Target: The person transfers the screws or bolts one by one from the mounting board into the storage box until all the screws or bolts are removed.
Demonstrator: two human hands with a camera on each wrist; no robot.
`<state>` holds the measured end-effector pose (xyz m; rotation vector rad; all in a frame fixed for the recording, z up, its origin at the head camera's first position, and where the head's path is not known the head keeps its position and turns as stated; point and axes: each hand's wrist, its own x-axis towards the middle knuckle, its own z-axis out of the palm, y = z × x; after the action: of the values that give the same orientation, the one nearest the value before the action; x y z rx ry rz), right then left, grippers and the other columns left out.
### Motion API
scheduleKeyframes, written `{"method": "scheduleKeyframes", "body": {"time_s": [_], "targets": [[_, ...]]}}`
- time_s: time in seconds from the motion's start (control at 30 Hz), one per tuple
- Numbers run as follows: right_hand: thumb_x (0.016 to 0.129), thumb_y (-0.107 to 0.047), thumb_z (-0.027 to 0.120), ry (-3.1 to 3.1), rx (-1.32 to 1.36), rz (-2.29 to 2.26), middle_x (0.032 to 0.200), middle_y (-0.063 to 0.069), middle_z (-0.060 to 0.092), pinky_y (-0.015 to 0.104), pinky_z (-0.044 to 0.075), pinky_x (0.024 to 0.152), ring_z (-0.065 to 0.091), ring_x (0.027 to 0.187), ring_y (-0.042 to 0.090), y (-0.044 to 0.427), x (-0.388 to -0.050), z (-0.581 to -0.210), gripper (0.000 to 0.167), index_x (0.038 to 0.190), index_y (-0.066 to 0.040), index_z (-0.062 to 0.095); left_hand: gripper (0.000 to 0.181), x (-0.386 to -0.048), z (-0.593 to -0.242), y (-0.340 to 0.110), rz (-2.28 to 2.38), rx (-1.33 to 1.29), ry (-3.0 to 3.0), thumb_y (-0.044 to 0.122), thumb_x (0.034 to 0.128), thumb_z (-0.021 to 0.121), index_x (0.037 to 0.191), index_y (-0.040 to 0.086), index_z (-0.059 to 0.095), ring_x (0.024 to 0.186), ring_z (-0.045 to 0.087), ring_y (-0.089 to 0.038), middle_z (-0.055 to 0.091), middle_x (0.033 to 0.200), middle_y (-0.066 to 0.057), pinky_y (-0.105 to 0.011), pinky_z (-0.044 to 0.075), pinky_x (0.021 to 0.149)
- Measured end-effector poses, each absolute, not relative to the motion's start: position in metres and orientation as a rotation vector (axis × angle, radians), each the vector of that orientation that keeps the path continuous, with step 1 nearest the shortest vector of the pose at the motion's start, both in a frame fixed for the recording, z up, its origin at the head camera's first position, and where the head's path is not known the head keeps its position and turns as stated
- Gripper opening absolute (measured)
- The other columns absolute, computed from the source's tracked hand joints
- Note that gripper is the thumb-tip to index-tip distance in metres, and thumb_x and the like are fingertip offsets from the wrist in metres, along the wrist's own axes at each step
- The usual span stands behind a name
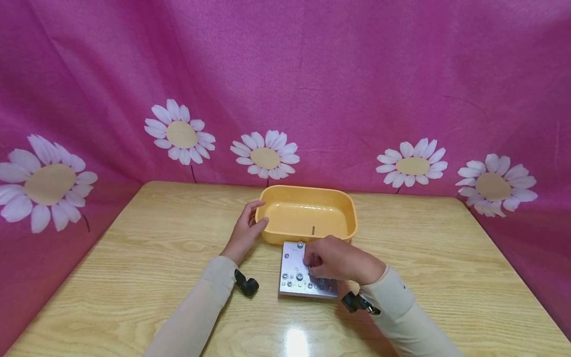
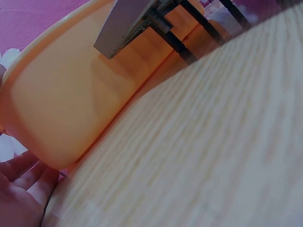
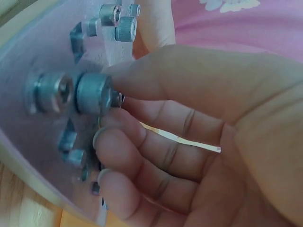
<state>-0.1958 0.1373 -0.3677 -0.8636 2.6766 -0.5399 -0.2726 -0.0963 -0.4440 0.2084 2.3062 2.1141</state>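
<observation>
In the head view, my left hand [image 1: 245,231] holds the left end of a yellow tub [image 1: 308,238], thumb and fingers at its rim. Its fingers also show beside the tub's wall [image 2: 61,109] in the left wrist view. My right hand [image 1: 341,260] is over a metal plate [image 1: 292,265] in front of the tub. Seen from the right wrist, the thumb and index finger of that hand [image 3: 189,127] pinch a small metal piece [image 3: 117,98], mostly hidden, behind a large socket-head screw [image 3: 92,93]. Threaded shanks [image 2: 165,30] stick out under the plate.
A small dark pin [image 1: 313,230] is at the near side of the tub's inside. Several socket-head screws [image 1: 300,276] stand in the plate. The wooden table [image 1: 178,258] reaches back to a pink curtain [image 1: 312,74] with daisies.
</observation>
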Motion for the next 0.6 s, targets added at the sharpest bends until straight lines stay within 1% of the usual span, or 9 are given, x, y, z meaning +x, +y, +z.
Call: {"method": "scheduleKeyframes", "body": {"time_s": [0.1, 0.33, 0.6], "targets": [[0.083, -0.012, 0.075, 2.671, -0.830, -0.537, 0.075, -0.008, 0.056, 0.025, 0.046, 0.063, 0.053, 0.072, 0.010, 0.1372, -0.1956, -0.3683, 0.013, 0.092, -0.019, 0.069, 0.044, -0.2785, -0.4534, -0.0963, 2.127, 0.210, 2.316, 0.014, 0.0941, 0.060, 0.136, 0.018, 0.047, 0.133, 0.040, -0.023, 0.042, 0.144, -0.009, -0.036, 0.032, 0.111], [0.081, -0.010, 0.076, 2.654, -0.784, -0.528, 0.076, -0.006, 0.056, 0.026, 0.045, 0.063, 0.053, 0.072, 0.011, 0.1361, -0.1948, -0.3673, 0.017, 0.094, -0.019, 0.069, 0.041, -0.2793, -0.4563, -0.0948, 2.145, 0.222, 2.348, 0.012, 0.0937, 0.060, 0.133, 0.021, 0.049, 0.131, 0.041, -0.020, 0.043, 0.141, -0.006, -0.034, 0.033, 0.110], [0.082, -0.009, 0.075, 2.645, -0.745, -0.521, 0.077, -0.005, 0.057, 0.025, 0.046, 0.062, 0.054, 0.071, 0.011, 0.1341, -0.1930, -0.3654, 0.016, 0.094, -0.017, 0.069, 0.043, -0.2796, -0.4562, -0.0954, 2.159, 0.244, 2.333, 0.010, 0.0934, 0.060, 0.134, 0.017, 0.049, 0.132, 0.041, -0.024, 0.043, 0.142, -0.011, -0.038, 0.034, 0.110]]}}
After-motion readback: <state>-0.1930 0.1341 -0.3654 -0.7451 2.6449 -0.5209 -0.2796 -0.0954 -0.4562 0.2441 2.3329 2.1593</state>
